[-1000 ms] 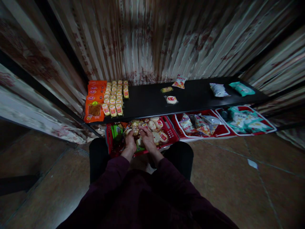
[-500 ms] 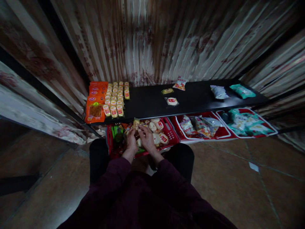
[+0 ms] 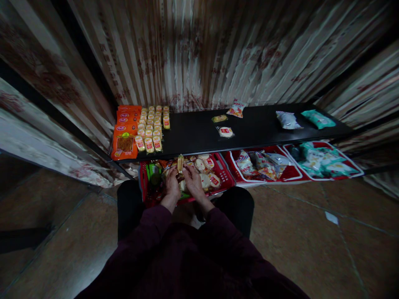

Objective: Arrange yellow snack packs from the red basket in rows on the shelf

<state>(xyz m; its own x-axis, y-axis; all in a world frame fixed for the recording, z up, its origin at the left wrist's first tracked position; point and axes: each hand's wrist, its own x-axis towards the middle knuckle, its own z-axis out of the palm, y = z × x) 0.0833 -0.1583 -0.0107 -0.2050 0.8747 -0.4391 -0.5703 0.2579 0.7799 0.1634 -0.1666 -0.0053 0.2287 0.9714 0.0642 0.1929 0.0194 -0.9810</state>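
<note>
Between my two hands is a small snack cake in a yellowish clear wrapper (image 3: 180, 164), held upright above the left red basket (image 3: 226, 176). My left hand (image 3: 172, 185) is closed on its left side, and my right hand (image 3: 192, 182) has its fingers at its right side. Under my hands the basket holds round pale wrapped cakes (image 3: 205, 181) and green packets (image 3: 154, 173). On the shelf's left end, small yellow wrapped cakes (image 3: 149, 128) stand in rows beside flat orange packets (image 3: 124, 141).
A black shelf (image 3: 190, 133) runs above the baskets. It bears a round wrapped cake (image 3: 225, 132), a small yellow packet (image 3: 220, 118), a red-and-white bag (image 3: 236, 108), a white bag (image 3: 287, 120) and a teal bag (image 3: 318, 119). More bags fill two red baskets (image 3: 296, 176) at right.
The wrapped snack cake now stands more upright and shows more above my fingers. My right hand's fingers have shifted slightly to the right.
</note>
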